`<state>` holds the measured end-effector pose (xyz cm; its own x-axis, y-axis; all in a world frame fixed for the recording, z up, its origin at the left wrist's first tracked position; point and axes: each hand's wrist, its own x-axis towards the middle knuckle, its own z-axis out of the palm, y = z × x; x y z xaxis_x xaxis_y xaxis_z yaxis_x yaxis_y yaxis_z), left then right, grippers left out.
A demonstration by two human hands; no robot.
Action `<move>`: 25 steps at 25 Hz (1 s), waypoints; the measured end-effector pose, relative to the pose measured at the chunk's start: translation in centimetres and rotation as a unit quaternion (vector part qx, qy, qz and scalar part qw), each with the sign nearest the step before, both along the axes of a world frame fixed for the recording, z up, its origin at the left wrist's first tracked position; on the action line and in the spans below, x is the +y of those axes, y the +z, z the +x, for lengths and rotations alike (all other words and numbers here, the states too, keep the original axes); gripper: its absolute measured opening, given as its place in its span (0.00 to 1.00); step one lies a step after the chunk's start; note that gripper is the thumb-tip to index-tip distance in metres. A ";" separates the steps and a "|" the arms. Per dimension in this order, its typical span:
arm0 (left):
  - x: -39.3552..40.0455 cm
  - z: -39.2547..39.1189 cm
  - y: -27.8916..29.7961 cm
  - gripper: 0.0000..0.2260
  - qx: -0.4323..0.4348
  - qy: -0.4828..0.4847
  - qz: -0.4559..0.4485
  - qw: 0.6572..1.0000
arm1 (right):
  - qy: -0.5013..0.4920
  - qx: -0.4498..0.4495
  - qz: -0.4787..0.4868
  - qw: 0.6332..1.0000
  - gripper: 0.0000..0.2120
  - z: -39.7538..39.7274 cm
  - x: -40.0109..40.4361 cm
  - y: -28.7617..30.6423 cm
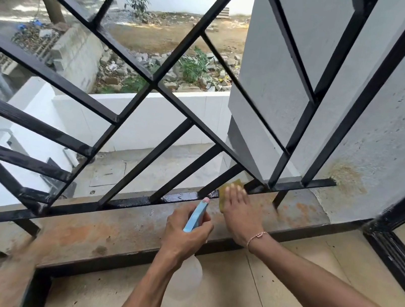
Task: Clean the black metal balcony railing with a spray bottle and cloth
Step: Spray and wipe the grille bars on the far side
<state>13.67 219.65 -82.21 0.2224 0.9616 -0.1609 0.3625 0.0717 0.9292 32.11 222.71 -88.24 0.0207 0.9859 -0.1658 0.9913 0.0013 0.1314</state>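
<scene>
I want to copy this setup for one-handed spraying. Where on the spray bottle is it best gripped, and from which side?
Best at the neck just below the blue spray head, as the left hand grips it now. Come from behind, the side away from the pink nozzle tip, so the nozzle points at the railing. The clear body below looks much wider, so harder to wrap, and a grip there would likely leave the trigger out of reach.
</scene>
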 end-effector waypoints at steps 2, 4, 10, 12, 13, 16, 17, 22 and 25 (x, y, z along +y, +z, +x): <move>0.1 0.0 0.3 0.03 -0.011 0.009 0.001 1.000 | 0.054 0.120 -0.011 0.991 0.37 0.2 -0.5 0.3; 0.2 -0.2 0.7 0.04 -0.022 0.017 0.001 1.000 | 0.089 0.230 -0.043 0.968 0.37 0.0 -1.1 1.4; -0.1 -0.1 1.0 0.05 0.000 0.045 0.082 0.996 | 0.036 0.402 -0.125 0.906 0.12 2.6 -1.1 6.6; 0.1 0.4 2.0 0.04 0.022 0.059 0.129 0.990 | 0.028 0.450 -0.152 0.880 0.10 4.5 -1.2 9.0; 0.0 0.6 3.2 0.05 0.040 0.078 0.149 0.985 | 0.015 0.488 -0.154 0.859 0.11 5.1 -1.3 10.2; -1.3 1.2 7.3 0.05 0.087 0.138 0.190 0.968 | -0.051 0.549 -0.096 0.829 0.09 6.6 -2.1 13.0; -1.8 1.4 8.8 0.05 0.098 0.148 0.187 0.966 | -0.091 0.566 -0.075 0.816 0.09 7.0 -2.3 14.0; -3.1 2.1 15.0 0.14 0.162 0.188 0.159 0.956 | -0.233 0.598 -0.034 0.766 0.10 6.9 -4.1 18.5; -3.4 2.8 18.7 0.15 0.174 0.196 0.138 0.955 | -0.263 0.592 -0.028 0.762 0.07 6.9 -5.7 21.1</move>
